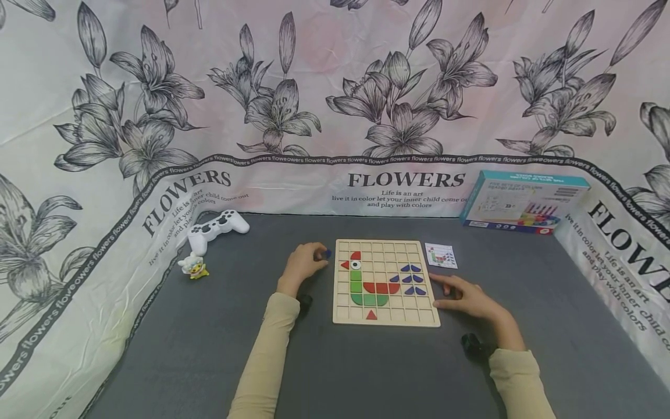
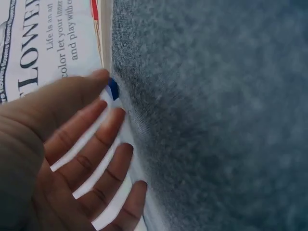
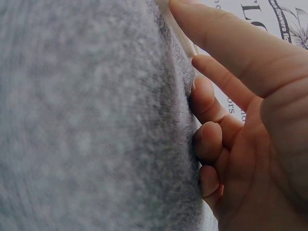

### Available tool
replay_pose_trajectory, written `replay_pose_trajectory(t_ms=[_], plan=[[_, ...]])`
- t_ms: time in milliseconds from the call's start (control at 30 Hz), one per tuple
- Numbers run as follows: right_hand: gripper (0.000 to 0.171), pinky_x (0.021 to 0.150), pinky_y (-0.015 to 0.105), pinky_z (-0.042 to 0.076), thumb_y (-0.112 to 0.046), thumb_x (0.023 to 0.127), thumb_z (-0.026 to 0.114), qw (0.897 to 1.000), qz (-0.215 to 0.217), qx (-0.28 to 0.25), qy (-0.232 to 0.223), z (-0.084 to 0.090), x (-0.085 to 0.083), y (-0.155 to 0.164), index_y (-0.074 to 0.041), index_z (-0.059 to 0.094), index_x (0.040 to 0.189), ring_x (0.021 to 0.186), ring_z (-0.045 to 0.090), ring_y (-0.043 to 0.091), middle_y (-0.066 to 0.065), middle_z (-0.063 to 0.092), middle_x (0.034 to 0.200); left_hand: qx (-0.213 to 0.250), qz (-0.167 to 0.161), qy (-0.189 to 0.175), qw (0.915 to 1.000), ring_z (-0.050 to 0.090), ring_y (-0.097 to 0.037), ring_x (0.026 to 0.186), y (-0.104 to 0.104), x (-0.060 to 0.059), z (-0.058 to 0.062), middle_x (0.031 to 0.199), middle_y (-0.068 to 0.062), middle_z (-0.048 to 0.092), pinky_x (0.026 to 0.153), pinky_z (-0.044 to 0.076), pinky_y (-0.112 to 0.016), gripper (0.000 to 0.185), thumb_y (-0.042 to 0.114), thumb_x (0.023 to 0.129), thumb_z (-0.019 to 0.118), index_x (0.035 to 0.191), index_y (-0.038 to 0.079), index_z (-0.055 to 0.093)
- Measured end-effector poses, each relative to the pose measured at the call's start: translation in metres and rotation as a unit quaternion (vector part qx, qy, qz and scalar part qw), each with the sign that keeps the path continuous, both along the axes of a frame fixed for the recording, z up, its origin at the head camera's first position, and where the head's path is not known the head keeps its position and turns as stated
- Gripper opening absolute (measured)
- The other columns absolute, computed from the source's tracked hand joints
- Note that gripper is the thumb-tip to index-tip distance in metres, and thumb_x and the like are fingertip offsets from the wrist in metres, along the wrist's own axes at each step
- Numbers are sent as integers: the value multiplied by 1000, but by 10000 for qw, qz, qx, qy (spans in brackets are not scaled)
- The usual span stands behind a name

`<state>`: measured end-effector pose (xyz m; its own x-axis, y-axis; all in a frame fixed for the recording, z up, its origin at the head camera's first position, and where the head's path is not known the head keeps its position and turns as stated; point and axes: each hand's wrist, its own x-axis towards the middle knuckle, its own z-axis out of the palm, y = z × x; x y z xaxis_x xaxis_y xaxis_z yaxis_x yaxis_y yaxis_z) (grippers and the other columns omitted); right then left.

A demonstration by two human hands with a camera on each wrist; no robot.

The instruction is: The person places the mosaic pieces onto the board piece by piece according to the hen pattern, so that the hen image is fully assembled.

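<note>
a blue piece (image 1: 327,253) is pinched at the fingertips of the left hand (image 1: 303,263), just off the upper left corner of the board (image 1: 384,318). in the left wrist view the same blue piece (image 2: 112,89) is seen held between thumb and forefinger, while the other fingers (image 2: 111,168) are spread and fairly straight above the grey table (image 1: 209,349).

the right hand (image 1: 468,298) is laid on the table at the board's right edge, forefinger stretched out toward the edge; in the right wrist view the forefinger (image 3: 216,33) is seen touching the wooden edge, and the remaining fingers (image 3: 208,139) are curled with their tips pressed on the cloth. nothing is held by it.

on the board a bird figure is laid out: red, green and blue pieces in the grid cells. a small card (image 1: 441,255) is lying just beyond the board's upper right corner. a box (image 1: 523,202) is propped at the back right, and a white controller (image 1: 217,227) and a small toy (image 1: 192,266) are set at the left.
</note>
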<state>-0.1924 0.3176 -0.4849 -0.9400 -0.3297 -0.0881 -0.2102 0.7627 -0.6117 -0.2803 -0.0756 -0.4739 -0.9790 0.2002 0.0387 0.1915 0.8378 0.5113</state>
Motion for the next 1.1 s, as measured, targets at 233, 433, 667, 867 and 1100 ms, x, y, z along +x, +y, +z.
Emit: replay_pose_trajectory(t_ms=[233, 433, 667, 867, 1100], plan=[[67, 55, 25, 26, -40, 79, 70, 10000, 13, -24, 31, -1, 1, 1, -16, 46, 137, 63, 35, 8, -2, 42, 88, -35, 12, -210, 9998, 53, -15, 75, 0, -9, 2, 88, -3, 62, 65, 44, -31, 36, 26, 81, 72, 114, 10, 66], [65, 55, 26, 24, -38, 80, 70, 9998, 59, -32, 179, 1, 2, -1, -14, 46, 136, 63, 34, 8, -1, 42, 86, -153, 103, -93, 9998, 54, -16, 79, 6, -15, 1, 88, -3, 63, 68, 44, -32, 30, 27, 80, 73, 106, 12, 69], [67, 56, 25, 25, -40, 80, 70, 10000, 46, 3, 7, 3, 0, 0, -15, 45, 138, 64, 34, 8, -1, 42, 88, -254, 61, 43, 9996, 59, -18, 85, 9, -16, -1, 92, -4, 66, 76, 47, -36, 22, 21, 81, 72, 101, 12, 70], [68, 55, 24, 26, -40, 79, 70, 10000, 29, -7, 8, 2, 1, 0, -14, 46, 137, 64, 35, 9, -1, 42, 87, -226, -33, 172, 9996, 61, -18, 84, 9, -11, 2, 90, -4, 67, 76, 48, -36, 17, 17, 81, 71, 98, 12, 71], [69, 56, 25, 26, -41, 79, 71, 9999, -39, 83, -56, 0, 0, 0, -16, 45, 138, 64, 35, 9, -1, 42, 88, -92, -98, 360, 9993, 62, -19, 87, 13, -2, 6, 91, -3, 68, 84, 44, -41, 17, 19, 81, 72, 97, 13, 72]])
